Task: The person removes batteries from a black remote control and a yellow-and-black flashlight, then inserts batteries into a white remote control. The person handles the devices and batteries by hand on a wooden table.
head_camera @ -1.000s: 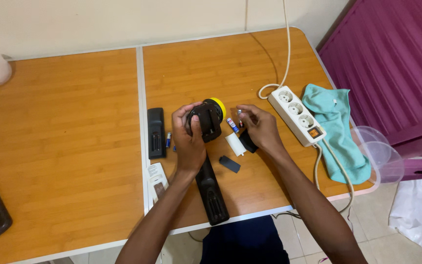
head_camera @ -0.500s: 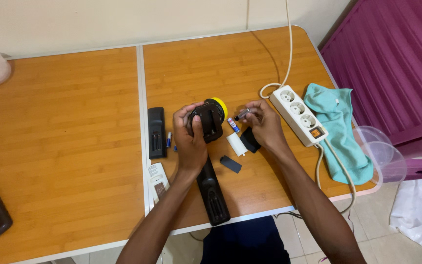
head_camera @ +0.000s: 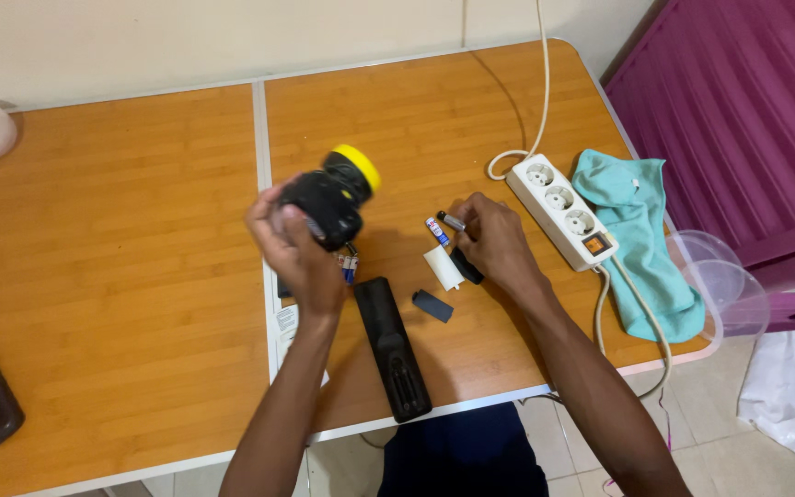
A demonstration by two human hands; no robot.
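While left hand [head_camera: 296,244] grips round black torch with yellow rim [head_camera: 331,198] lifted above orange wooden table [head_camera: 121,276], right hand [head_camera: 494,241] pinches small grey battery [head_camera: 451,221] just over tabletop, beside white power strip [head_camera: 561,211], long black remote [head_camera: 392,348] below

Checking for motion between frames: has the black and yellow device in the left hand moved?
Yes. The black and yellow device went left, away from the power strip.
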